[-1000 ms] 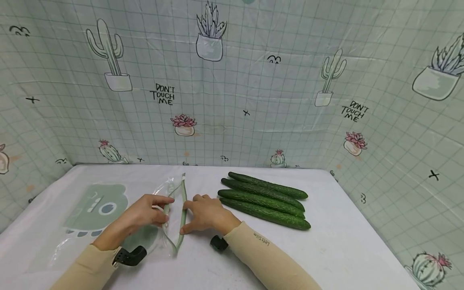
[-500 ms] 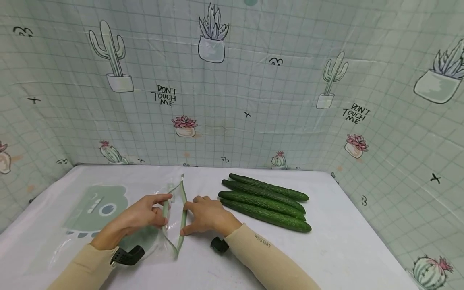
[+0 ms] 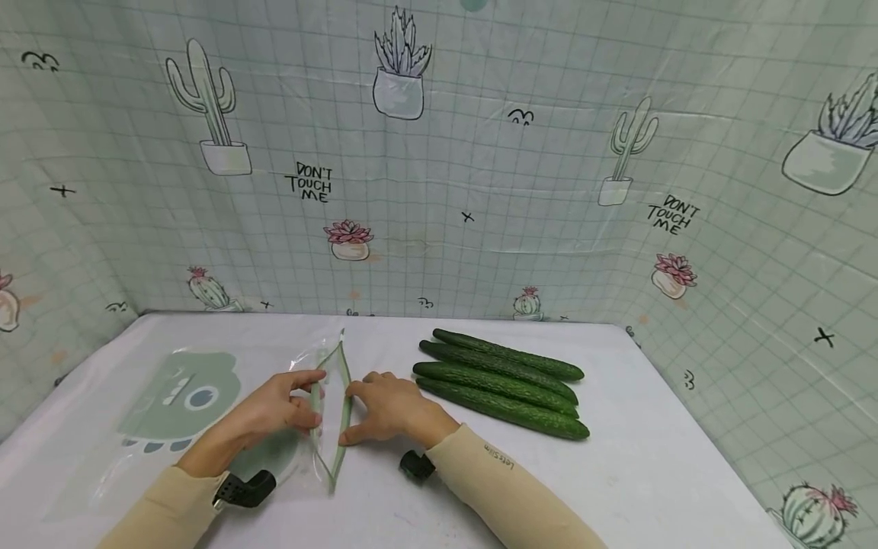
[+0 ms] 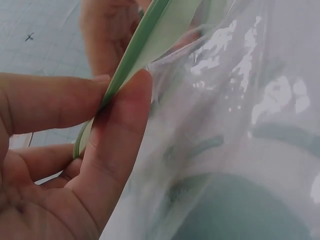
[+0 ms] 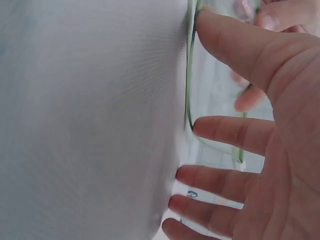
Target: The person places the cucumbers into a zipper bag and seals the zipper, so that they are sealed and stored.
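Observation:
A clear zip bag (image 3: 99,465) printed with a green cartoon creature lies flat on the table, its green-edged mouth parted toward the right. My left hand (image 3: 274,408) pinches the near-left lip of that mouth between thumb and fingers. In the left wrist view, the green zip strip (image 4: 132,52) passes between the thumb and a finger. My right hand (image 3: 394,408) touches the opposite lip, thumb and index finger spread along it. The right wrist view has these fingers (image 5: 232,132) fairly straight, their tips against the green strip (image 5: 189,75), the other fingertips down at the white surface.
Several green cucumbers (image 3: 494,389) lie side by side, right of my right hand. The white table (image 3: 617,473) meets a gridded cactus-print curtain (image 3: 439,168) at its back and sides. Black straps with camera mounts sit at both wrists, such as the left one (image 3: 247,488).
The bag's mouth has narrowed slightly, and its far corner has shifted a little left. Both hands stay in nearly the same places; the cucumbers have not moved.

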The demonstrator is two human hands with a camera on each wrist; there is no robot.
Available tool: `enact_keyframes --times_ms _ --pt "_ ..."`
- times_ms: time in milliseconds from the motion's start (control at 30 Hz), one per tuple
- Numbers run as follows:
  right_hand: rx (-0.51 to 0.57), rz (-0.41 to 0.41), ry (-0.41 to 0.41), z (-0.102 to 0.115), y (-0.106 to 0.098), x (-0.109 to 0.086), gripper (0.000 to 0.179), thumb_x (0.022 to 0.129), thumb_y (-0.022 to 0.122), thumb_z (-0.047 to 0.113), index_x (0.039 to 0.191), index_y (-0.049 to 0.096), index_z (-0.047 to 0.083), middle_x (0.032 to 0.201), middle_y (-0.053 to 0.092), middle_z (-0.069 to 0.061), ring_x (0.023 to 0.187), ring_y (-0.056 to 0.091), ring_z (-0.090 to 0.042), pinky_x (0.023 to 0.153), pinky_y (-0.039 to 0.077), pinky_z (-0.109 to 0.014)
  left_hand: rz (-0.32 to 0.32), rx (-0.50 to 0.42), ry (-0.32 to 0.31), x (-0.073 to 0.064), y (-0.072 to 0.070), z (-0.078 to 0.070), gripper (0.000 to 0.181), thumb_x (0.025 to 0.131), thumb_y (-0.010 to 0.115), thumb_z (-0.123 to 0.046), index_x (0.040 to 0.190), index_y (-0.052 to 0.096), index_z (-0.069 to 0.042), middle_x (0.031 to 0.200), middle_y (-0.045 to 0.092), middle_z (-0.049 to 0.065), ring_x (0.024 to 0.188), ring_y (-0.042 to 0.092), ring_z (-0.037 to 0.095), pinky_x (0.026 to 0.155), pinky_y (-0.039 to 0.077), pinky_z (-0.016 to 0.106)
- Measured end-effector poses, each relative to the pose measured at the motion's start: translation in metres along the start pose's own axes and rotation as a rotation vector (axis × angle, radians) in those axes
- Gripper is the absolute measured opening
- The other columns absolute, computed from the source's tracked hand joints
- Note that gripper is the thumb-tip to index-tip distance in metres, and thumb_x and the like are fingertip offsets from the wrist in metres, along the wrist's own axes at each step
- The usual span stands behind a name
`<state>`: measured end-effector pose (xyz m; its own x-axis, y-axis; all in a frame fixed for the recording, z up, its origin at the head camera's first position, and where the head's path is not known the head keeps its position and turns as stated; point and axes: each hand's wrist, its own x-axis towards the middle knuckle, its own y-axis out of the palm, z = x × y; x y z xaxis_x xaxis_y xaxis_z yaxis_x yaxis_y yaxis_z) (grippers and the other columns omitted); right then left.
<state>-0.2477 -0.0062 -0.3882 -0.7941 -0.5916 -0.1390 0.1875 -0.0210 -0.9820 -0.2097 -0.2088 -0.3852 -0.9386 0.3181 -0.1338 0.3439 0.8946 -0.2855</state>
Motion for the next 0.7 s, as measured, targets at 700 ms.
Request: enact_keyframes --times_ms 700 --pt "0.124 -0.111 -0.051 -0.058 -0.02 -0.052 0.062 0.082 0.067 0.056 0.133 0.057 0.023 0.131 0.055 0.002 0.119 0.051 -0.017 0.089 0.048 -0.038 -0.041 0.007 -0.042 0.002 0.013 0.006 0.076 0.078 0.067 0.01 0.143 0.028 0.014 0.116 0.043 0.023 0.069 0.051 0.019 0.069 0.056 0.036"
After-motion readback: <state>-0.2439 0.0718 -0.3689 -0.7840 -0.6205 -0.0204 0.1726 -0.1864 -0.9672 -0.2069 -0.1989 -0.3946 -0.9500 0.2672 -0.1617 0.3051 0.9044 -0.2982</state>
